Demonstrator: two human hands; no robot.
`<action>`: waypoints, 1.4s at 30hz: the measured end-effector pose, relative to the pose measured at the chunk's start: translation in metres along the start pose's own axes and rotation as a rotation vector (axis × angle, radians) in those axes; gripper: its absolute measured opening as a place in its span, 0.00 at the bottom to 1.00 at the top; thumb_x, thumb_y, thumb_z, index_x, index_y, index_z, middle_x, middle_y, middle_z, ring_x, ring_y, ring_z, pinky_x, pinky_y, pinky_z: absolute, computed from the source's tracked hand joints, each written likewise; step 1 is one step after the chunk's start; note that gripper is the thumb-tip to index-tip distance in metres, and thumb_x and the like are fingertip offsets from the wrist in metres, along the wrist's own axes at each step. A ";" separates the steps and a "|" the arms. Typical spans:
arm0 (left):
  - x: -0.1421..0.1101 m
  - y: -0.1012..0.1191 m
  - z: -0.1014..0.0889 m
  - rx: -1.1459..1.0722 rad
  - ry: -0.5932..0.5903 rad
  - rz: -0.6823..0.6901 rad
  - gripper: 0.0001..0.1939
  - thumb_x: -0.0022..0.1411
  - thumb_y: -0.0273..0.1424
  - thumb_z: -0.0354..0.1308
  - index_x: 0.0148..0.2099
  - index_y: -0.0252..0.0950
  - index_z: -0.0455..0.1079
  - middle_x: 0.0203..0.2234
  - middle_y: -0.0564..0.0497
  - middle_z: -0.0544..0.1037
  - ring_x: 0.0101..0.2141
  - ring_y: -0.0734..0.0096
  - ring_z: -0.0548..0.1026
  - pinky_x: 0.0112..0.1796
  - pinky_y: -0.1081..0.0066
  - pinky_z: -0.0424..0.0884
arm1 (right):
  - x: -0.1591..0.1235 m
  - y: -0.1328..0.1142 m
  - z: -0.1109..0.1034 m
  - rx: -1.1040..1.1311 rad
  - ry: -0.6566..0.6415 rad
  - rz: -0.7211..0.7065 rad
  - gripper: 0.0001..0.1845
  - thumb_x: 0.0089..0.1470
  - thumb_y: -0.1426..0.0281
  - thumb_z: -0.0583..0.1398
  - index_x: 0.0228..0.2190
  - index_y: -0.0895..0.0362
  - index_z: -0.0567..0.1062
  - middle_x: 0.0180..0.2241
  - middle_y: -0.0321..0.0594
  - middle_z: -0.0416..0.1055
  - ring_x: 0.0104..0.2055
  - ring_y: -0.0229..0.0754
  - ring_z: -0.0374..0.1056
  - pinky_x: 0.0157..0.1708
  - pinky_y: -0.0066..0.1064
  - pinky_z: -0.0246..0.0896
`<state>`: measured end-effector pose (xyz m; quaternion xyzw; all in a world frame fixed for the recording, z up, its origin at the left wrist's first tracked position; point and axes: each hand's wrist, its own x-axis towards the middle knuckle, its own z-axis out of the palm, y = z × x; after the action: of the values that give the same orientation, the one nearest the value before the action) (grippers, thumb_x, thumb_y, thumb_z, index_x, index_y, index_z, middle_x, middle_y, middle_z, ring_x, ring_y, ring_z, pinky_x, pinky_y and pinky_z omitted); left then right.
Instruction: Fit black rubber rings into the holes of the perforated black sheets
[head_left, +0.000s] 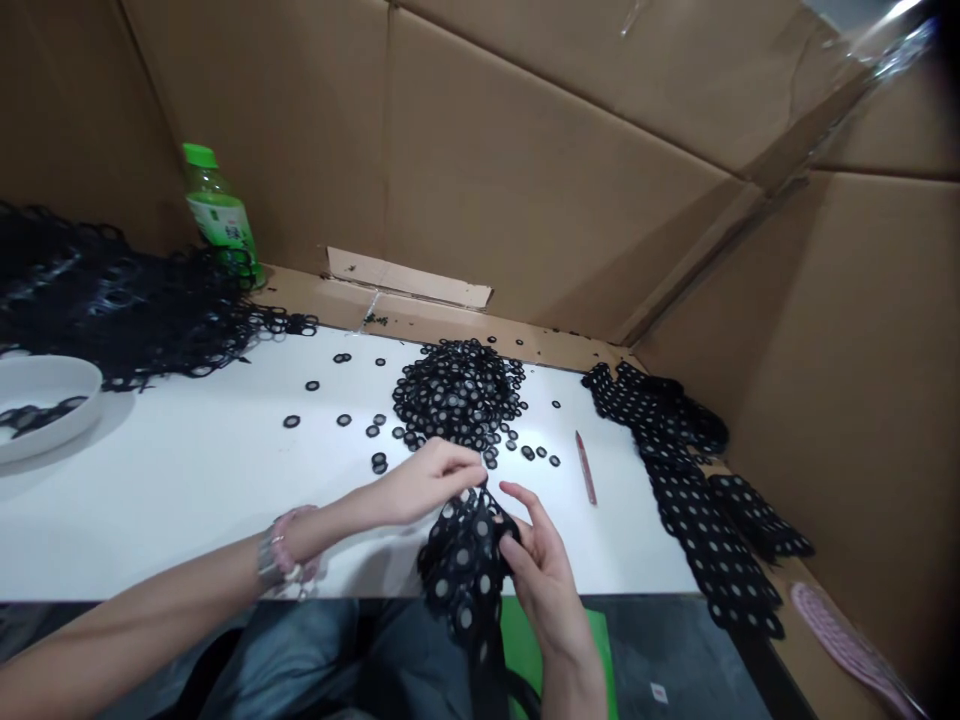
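Observation:
My right hand grips a floppy black sheet dotted with pale grey discs, which hangs over the table's front edge above my lap. My left hand is closed in a pinch at the sheet's top edge. A small dark bit shows at its fingertips; whether that is a loose ring or part of the sheet, I cannot tell. Just beyond both hands rises a pile of small black rings with grey centres. Several single rings lie scattered around the pile on the white tabletop.
Several dotted black sheets lie along the right edge. Near them are a red pen and a pink hairbrush-like object. At left are a tangled black heap, a white bowl and a green bottle. Cardboard walls enclose the table.

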<state>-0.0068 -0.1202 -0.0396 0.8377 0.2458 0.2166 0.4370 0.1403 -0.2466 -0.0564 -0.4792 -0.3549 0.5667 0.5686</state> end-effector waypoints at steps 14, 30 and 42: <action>0.006 -0.076 -0.064 0.565 0.241 -0.385 0.18 0.60 0.43 0.46 0.26 0.35 0.61 0.19 0.47 0.69 0.23 0.64 0.69 0.25 0.71 0.57 | -0.003 -0.003 -0.014 -0.115 0.110 -0.040 0.36 0.50 0.60 0.60 0.57 0.54 0.55 0.18 0.26 0.42 0.21 0.33 0.37 0.20 0.25 0.34; -0.015 0.048 0.003 0.350 -0.226 0.215 0.12 0.61 0.37 0.50 0.29 0.36 0.58 0.21 0.55 0.67 0.20 0.76 0.61 0.21 0.75 0.52 | -0.004 -0.007 0.001 -0.121 0.107 -0.108 0.28 0.51 0.62 0.59 0.52 0.50 0.57 0.19 0.28 0.59 0.22 0.35 0.56 0.27 0.26 0.54; -0.011 0.037 0.016 0.116 -0.251 0.138 0.15 0.62 0.38 0.49 0.26 0.36 0.52 0.20 0.58 0.59 0.22 0.77 0.58 0.24 0.76 0.53 | -0.013 -0.012 0.012 -0.022 0.136 -0.107 0.22 0.51 0.64 0.59 0.47 0.50 0.58 0.23 0.30 0.68 0.26 0.36 0.66 0.27 0.25 0.59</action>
<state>0.0022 -0.1557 -0.0187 0.8969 0.1432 0.1251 0.3992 0.1314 -0.2562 -0.0400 -0.5031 -0.3470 0.4976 0.6155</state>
